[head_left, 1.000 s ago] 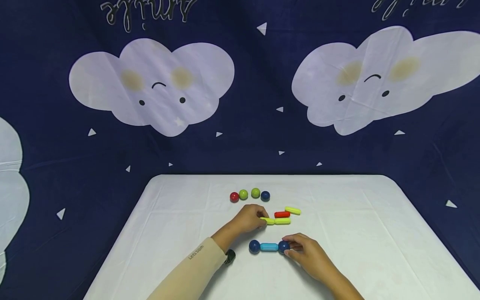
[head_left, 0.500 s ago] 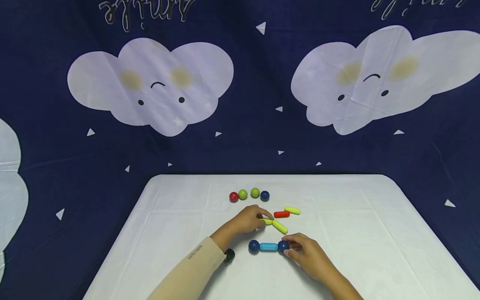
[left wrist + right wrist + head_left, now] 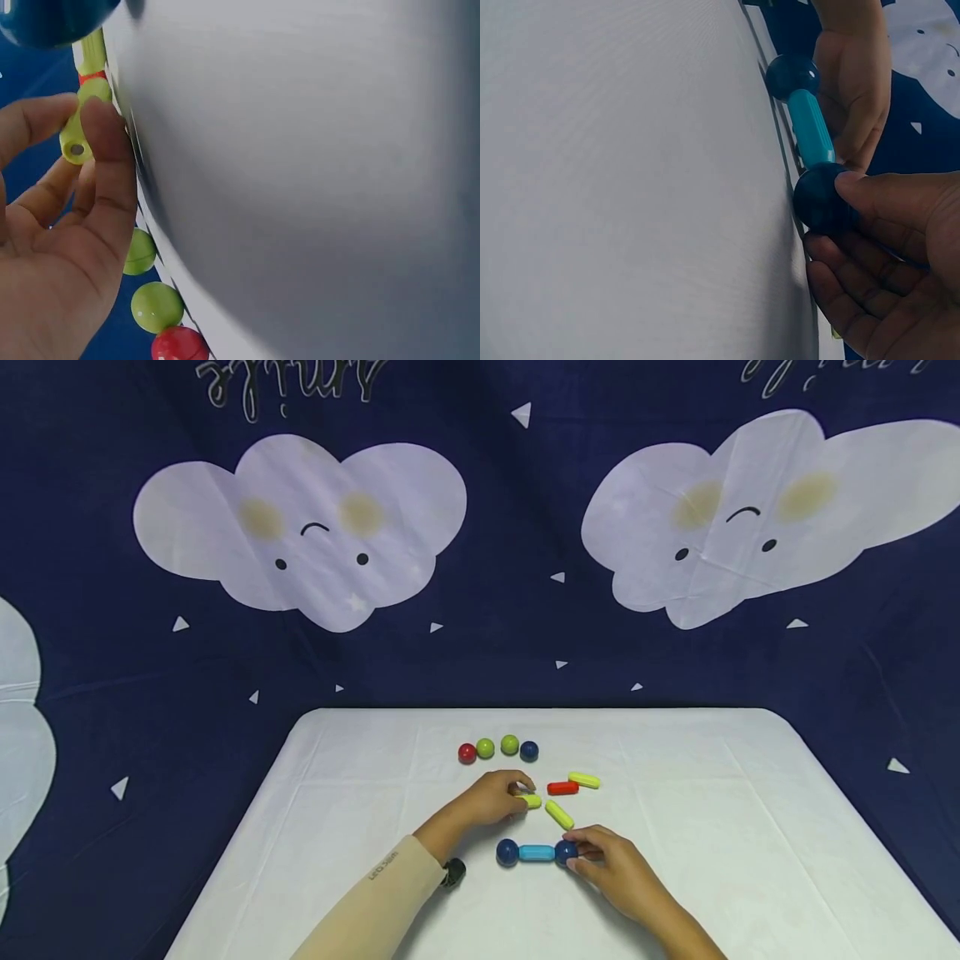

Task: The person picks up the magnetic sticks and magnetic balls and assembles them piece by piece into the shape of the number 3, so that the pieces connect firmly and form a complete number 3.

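My left hand point(image 3: 491, 799) pinches a yellow-green rod point(image 3: 73, 139) between thumb and fingers; the round hole in its near end shows in the left wrist view. A second yellow-green rod point(image 3: 559, 815) lies slanted just to the right, apart from it. With thumb and fingers, my right hand point(image 3: 622, 872) holds a dark blue ball point(image 3: 819, 199). That ball sits at one end of a light blue rod point(image 3: 810, 127), and another dark blue ball point(image 3: 792, 76) is on the rod's far end. This joined piece lies crosswise in front of me.
Beyond the left hand, a red rod point(image 3: 562, 788) touches another yellow-green rod point(image 3: 584, 780). Farther back stand a red ball point(image 3: 467, 753), two green balls point(image 3: 485, 748) and a dark blue ball point(image 3: 529, 751). A white cloth covers the table point(image 3: 720, 827); a dark blue printed curtain point(image 3: 525, 527) hangs behind.
Two yellow-green rods lay end to end; the right one has swung toward me and come apart from the pinched one. My left hand has shifted slightly left. The right hand has stayed put.
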Motion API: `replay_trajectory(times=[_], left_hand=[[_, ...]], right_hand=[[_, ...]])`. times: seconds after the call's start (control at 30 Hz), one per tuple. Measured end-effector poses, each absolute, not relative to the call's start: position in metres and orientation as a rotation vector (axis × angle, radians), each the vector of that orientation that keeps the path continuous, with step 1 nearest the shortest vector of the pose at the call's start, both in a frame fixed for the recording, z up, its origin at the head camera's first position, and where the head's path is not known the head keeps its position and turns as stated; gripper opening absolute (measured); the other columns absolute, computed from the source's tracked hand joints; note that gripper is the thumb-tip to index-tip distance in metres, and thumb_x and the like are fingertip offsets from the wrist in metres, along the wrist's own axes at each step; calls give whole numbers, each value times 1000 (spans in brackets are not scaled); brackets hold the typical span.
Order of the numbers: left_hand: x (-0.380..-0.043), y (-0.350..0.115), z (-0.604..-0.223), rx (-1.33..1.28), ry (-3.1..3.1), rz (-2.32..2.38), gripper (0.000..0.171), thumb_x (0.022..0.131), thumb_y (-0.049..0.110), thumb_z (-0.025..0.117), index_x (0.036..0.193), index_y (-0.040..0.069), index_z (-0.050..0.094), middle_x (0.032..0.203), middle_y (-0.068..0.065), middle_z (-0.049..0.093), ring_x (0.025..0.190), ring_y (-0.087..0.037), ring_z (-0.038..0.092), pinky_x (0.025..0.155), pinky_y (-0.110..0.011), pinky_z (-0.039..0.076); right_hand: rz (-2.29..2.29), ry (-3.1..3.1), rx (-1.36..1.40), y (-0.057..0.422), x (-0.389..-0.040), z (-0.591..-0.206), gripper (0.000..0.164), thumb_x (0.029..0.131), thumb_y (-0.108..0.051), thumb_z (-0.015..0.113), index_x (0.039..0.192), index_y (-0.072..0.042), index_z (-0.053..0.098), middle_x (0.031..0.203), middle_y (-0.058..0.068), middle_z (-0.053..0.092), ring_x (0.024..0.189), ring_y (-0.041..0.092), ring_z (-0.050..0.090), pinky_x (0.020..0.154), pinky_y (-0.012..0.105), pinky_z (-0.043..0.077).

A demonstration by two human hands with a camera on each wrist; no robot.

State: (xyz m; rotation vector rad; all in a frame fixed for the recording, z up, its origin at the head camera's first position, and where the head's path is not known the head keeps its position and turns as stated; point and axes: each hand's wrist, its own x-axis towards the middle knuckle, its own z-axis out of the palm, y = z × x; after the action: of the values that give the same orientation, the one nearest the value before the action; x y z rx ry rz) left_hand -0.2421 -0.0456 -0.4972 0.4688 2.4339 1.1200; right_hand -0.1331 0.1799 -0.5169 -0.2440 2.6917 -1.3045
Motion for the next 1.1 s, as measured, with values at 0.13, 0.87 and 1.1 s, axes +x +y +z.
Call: replay_trajectory(times=[0.13, 0.87, 1.1], left_hand=[[-243, -48, -499, 441, 2381, 1187, 13, 89, 7, 71, 102, 8, 69, 83, -1, 64, 69, -11, 58, 62, -22, 48], [-241, -41, -493, 672, 2502, 768, 31, 101, 22, 52, 121, 29, 75, 107, 2, 66, 91, -11, 52, 89, -32, 46], [-240, -47, -495, 565, 2447, 890, 29, 99, 24, 58, 125, 28, 71, 115, -2, 67, 97, -15, 58, 93, -40, 51]], right_hand=[[-1312, 2694, -253, 180, -134, -517, 30, 88, -17, 78, 117, -14, 71, 113, 0, 69, 101, 15, 70, 86, 25, 57], [-1301, 2700, -235, 178, -136, -519, 32, 88, -18, 77, 119, -15, 71, 113, -2, 70, 101, 14, 69, 87, 25, 57], [-1307, 2696, -251, 178, -135, -518, 31, 89, -18, 77, 119, -15, 71, 115, 0, 70, 102, 16, 69, 87, 26, 57]])
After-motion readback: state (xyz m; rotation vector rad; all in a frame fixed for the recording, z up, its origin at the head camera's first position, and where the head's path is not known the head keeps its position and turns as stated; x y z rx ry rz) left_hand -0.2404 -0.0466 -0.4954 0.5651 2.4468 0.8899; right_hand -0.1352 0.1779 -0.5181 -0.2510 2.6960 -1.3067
